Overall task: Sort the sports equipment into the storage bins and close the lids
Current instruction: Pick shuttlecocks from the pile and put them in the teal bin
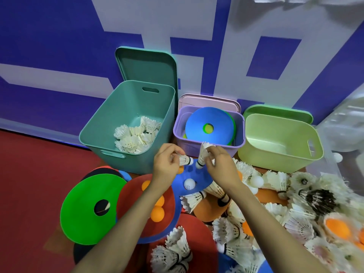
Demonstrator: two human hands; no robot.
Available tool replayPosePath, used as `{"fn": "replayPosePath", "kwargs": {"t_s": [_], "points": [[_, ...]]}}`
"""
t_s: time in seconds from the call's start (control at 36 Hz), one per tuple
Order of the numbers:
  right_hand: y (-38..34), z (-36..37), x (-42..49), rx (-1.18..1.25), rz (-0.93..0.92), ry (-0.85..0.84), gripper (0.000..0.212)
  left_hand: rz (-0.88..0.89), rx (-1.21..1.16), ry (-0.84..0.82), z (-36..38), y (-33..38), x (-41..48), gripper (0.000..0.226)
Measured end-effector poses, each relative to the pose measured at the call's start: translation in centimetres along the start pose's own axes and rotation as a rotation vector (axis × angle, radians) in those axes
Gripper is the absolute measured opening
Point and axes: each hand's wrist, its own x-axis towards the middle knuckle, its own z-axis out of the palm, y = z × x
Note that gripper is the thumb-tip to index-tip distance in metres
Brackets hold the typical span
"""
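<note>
My left hand [166, 163] pinches a white shuttlecock [186, 160] lying sideways, cork to the right. My right hand [221, 166] grips another shuttlecock [202, 155] upright, cork down. Both hands hover in front of the purple bin [239, 133], which holds blue and green flat discs [209, 128]. To the left, the teal bin [94, 133] contains several shuttlecocks [136, 135]. At right, the light green bin [254, 152] looks empty. On the floor below lies a heap of shuttlecocks [275, 213], orange balls [157, 212], a white ball [189, 183] and flat discs [91, 209].
The teal lid [146, 64] leans on the blue-and-white wall behind its bin. A pink lid [208, 99] and a green lid [275, 111] stand behind the other bins. A clear plastic container [342, 134] is at the right edge. Red floor [29, 174] lies to the left.
</note>
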Motion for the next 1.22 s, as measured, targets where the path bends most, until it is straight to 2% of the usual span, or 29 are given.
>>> {"fn": "replayPosePath", "kwargs": {"t_s": [0.11, 0.19, 0.33, 0.44, 0.53, 0.58, 0.69, 0.75, 0.81, 0.94, 1.11, 1.22], "points": [[-1.1, -0.7, 0.8, 0.058, -0.046, 0.112, 0.020, 0.122, -0.153, 0.126, -1.3, 2.0, 0.3, 0.026], [-2.7, -1.2, 2.0, 0.115, -0.094, 0.200, 0.019, 0.204, -0.173, 0.259, -1.9, 3.1, 1.0, 0.029], [-5.9, -1.3, 5.3, 0.136, -0.181, 0.262, 0.020, 0.146, -0.170, 0.472, -3.1, 3.2, 3.8, 0.033], [-8.9, -0.8, 9.0, 0.154, -0.258, 0.236, 0.022, 0.083, -0.099, 0.555, -5.4, 1.8, 6.9, 0.033], [-11.1, 0.2, 11.7, 0.133, -0.310, 0.210, 0.022, -0.032, 0.000, 0.523, -7.0, 0.3, 9.1, 0.034], [-12.3, 1.3, 13.2, 0.091, -0.327, 0.169, 0.021, -0.133, 0.074, 0.444, -7.8, -1.3, 10.5, 0.034], [-13.6, 4.0, 15.5, -0.078, -0.287, 0.023, 0.023, -0.441, 0.283, 0.055, -8.6, -4.8, 12.9, 0.035], [-13.7, 5.1, 16.2, -0.195, -0.264, -0.058, 0.024, -0.517, 0.376, -0.138, -8.7, -5.3, 13.1, 0.036], [-13.6, 6.1, 16.6, -0.259, -0.243, -0.122, 0.027, -0.482, 0.407, -0.194, -8.9, -5.4, 13.1, 0.039], [-12.9, 7.6, 16.6, -0.246, -0.214, -0.188, 0.041, -0.388, 0.462, -0.172, -9.5, -5.1, 12.9, 0.040], [-11.3, 5.2, 14.1, -0.071, -0.255, -0.091, 0.033, -0.296, 0.592, -0.153, -9.5, -3.1, 10.7, 0.032], [-9.0, 2.4, 10.6, 0.047, -0.231, 0.003, 0.028, -0.118, 0.581, -0.066, -7.8, 0.2, 7.9, 0.029]]}}
